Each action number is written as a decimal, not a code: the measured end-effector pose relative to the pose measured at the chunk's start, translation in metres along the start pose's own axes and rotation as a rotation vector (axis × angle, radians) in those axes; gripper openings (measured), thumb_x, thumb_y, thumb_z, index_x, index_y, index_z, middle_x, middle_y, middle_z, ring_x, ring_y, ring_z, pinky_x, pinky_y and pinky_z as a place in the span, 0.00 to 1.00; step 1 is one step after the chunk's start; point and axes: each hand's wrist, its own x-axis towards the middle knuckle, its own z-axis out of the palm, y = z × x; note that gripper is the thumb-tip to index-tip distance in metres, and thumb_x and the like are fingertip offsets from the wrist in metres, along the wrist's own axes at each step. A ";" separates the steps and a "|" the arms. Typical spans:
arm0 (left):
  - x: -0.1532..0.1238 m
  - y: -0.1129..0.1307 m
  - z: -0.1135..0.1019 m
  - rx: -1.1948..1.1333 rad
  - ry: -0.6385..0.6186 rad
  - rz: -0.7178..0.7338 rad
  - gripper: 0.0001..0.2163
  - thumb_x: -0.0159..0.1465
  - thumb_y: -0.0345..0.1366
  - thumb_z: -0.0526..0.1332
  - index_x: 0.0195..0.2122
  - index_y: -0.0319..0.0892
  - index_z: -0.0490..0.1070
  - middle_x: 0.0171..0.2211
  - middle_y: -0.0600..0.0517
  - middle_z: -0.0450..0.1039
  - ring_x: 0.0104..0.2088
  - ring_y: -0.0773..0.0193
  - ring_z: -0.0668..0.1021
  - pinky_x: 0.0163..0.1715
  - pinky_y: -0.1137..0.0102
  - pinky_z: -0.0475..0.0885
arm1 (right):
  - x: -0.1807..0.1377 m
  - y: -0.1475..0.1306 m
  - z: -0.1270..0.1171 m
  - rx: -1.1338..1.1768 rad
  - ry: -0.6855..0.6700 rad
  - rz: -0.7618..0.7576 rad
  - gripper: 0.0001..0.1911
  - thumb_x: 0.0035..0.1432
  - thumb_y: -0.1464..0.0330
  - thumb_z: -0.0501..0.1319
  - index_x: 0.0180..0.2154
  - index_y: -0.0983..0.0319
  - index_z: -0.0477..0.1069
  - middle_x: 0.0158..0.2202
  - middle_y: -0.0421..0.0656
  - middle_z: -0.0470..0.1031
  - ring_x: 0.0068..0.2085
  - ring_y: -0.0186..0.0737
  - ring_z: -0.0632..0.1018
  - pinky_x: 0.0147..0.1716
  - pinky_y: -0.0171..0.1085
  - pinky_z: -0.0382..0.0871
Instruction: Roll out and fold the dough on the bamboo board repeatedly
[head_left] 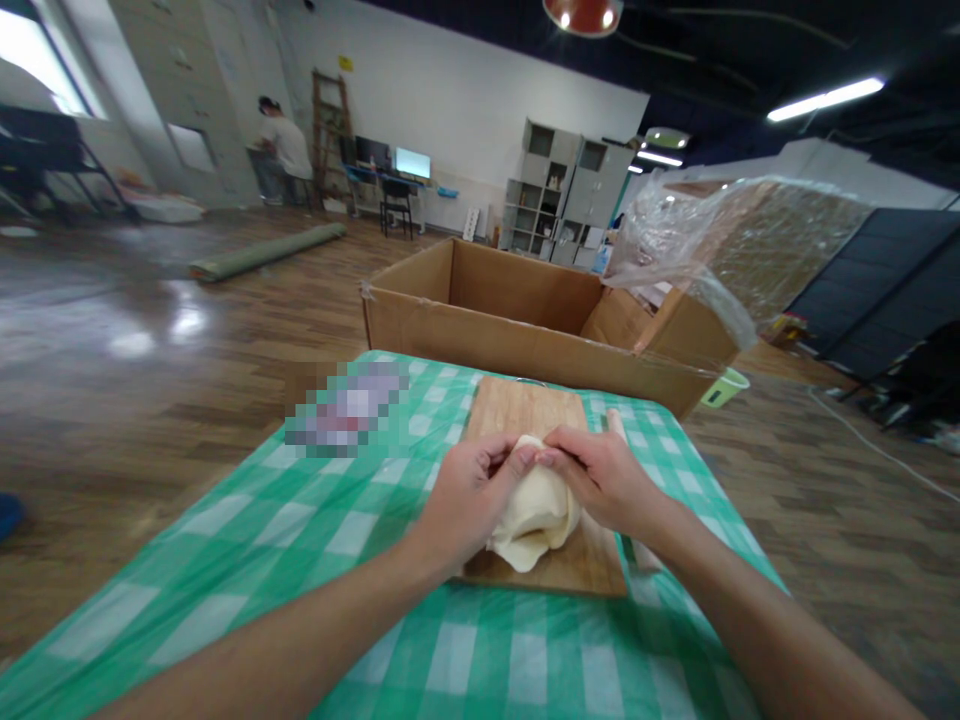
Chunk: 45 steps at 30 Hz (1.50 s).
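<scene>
A pale lump of dough (534, 520) lies on a wooden cutting board (525, 412) on a table with a green and white checked cloth (315, 560). My left hand (469, 497) grips the dough's left side with its fingers curled over the top. My right hand (604, 480) clasps the dough's right side, its fingertips meeting those of the left hand. A rolling pin (616, 425) peeks out at the board's right edge, mostly hidden by my right hand.
A large open cardboard box (525, 320) stands just beyond the table. A blurred patch (349, 408) lies on the cloth left of the board. A rolled mat (266, 250) lies on the wooden floor. A person (285, 145) stands far back near desks.
</scene>
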 end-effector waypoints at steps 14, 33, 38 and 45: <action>-0.003 0.000 -0.005 0.272 0.027 0.118 0.13 0.72 0.46 0.60 0.43 0.44 0.79 0.34 0.53 0.81 0.33 0.63 0.79 0.31 0.72 0.70 | 0.000 -0.001 -0.004 0.080 -0.027 0.041 0.18 0.74 0.56 0.53 0.36 0.60 0.70 0.28 0.39 0.73 0.30 0.36 0.72 0.29 0.36 0.57; 0.002 0.000 -0.004 0.020 0.077 -0.017 0.19 0.68 0.50 0.62 0.50 0.42 0.76 0.36 0.50 0.81 0.32 0.61 0.80 0.29 0.71 0.73 | -0.002 -0.004 0.000 0.112 0.003 0.017 0.20 0.75 0.57 0.52 0.35 0.61 0.72 0.29 0.40 0.74 0.31 0.37 0.72 0.29 0.37 0.58; 0.005 0.002 -0.007 0.164 0.094 0.041 0.16 0.67 0.48 0.64 0.39 0.40 0.81 0.33 0.49 0.82 0.33 0.60 0.80 0.29 0.71 0.72 | -0.002 -0.003 0.002 0.098 0.038 0.058 0.21 0.75 0.56 0.51 0.34 0.61 0.72 0.27 0.39 0.73 0.29 0.35 0.71 0.28 0.36 0.57; 0.002 0.004 -0.008 0.186 0.094 0.076 0.15 0.68 0.47 0.63 0.42 0.41 0.83 0.34 0.49 0.83 0.34 0.58 0.81 0.32 0.70 0.73 | -0.002 -0.005 0.003 0.159 0.031 0.025 0.19 0.74 0.57 0.53 0.37 0.61 0.74 0.30 0.41 0.76 0.31 0.36 0.73 0.29 0.35 0.60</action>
